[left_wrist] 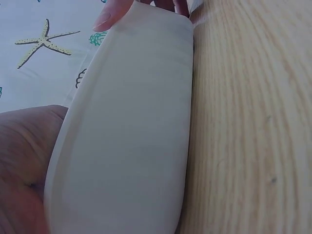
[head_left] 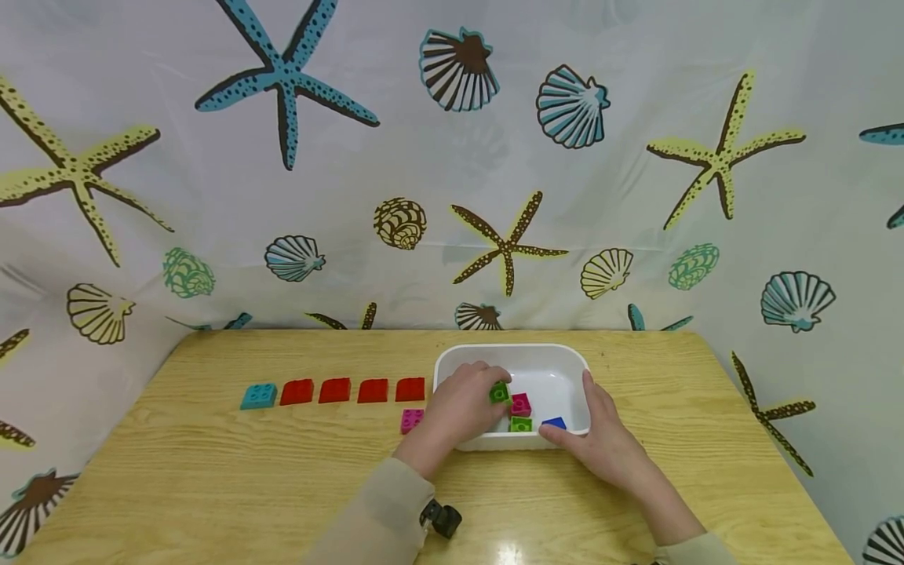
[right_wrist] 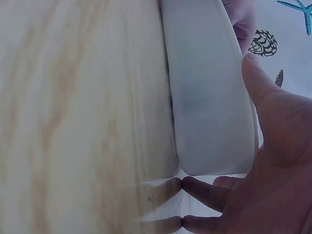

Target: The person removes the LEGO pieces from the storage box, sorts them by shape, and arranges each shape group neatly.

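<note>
A white plastic tray [head_left: 510,442] stands on the wooden table. My left hand [head_left: 459,404] reaches over its left side and pinches a green toy brick [head_left: 499,392] between thumb and fingers. Inside lie a magenta brick [head_left: 520,405], a lime green brick [head_left: 521,424] and a blue brick [head_left: 555,423] near the front wall. My right hand [head_left: 613,443] holds the tray's front right corner, thumb at the front rim and fingers along the right side. In the right wrist view, the thumb [right_wrist: 256,73] rests against the rim. The tray's outer wall [left_wrist: 131,117] hides the bricks in the left wrist view.
Left of the tray, a row runs along the table [head_left: 233,486]: a turquoise brick [head_left: 259,395], then several flat red pieces [head_left: 335,390]. A magenta brick [head_left: 410,421] lies beside my left forearm. Behind hangs a cloth [head_left: 339,290] printed with shells and starfish.
</note>
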{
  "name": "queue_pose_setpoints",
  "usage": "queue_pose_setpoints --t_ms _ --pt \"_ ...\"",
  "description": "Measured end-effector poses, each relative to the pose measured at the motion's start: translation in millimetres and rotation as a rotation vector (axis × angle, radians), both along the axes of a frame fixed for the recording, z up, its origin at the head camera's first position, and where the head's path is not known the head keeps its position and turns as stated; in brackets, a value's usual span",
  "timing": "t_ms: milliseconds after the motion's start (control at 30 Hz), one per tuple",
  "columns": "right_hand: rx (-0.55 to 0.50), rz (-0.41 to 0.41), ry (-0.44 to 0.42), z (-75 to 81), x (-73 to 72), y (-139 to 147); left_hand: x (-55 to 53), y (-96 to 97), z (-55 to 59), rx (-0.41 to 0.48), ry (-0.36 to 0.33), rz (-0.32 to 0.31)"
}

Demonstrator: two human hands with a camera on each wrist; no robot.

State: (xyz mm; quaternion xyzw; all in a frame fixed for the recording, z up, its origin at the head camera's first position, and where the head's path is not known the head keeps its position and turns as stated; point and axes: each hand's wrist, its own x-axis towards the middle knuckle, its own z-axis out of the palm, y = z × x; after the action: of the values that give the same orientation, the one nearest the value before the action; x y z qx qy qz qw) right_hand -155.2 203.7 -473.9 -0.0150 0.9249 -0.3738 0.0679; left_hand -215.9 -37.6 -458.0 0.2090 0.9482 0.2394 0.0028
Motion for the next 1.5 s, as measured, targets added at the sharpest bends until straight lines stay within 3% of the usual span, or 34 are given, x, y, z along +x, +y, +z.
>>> queue_pose_setpoints --t_ms 333,600,933,1133,1500 --pt "-0.001 -0.006 -0.011 -0.7 -0.4 0.7 -2.7 -2.1 0.3 0.149 -0.025 0.029" --pt "0.005 0.005 -0.001 -1.5 -0.3 0.3 -0.7 -3.9 1.3 0.161 -0.013 0.017" --pt "0.003 -0.005 -0.013 -2.3 -1.0 -0.1 2.8 -9.1 2.6 0.274 0.002 0.039" --pt "0.001 0.001 -0.009 -2.1 -1.0 0.2 7.5 -13.5 14.7 0.272 0.044 0.013" --pt "-0.003 -0.002 -0.005 -1.5 -1.1 -1.1 19.0 -38.2 41.0 0.263 0.154 0.035"
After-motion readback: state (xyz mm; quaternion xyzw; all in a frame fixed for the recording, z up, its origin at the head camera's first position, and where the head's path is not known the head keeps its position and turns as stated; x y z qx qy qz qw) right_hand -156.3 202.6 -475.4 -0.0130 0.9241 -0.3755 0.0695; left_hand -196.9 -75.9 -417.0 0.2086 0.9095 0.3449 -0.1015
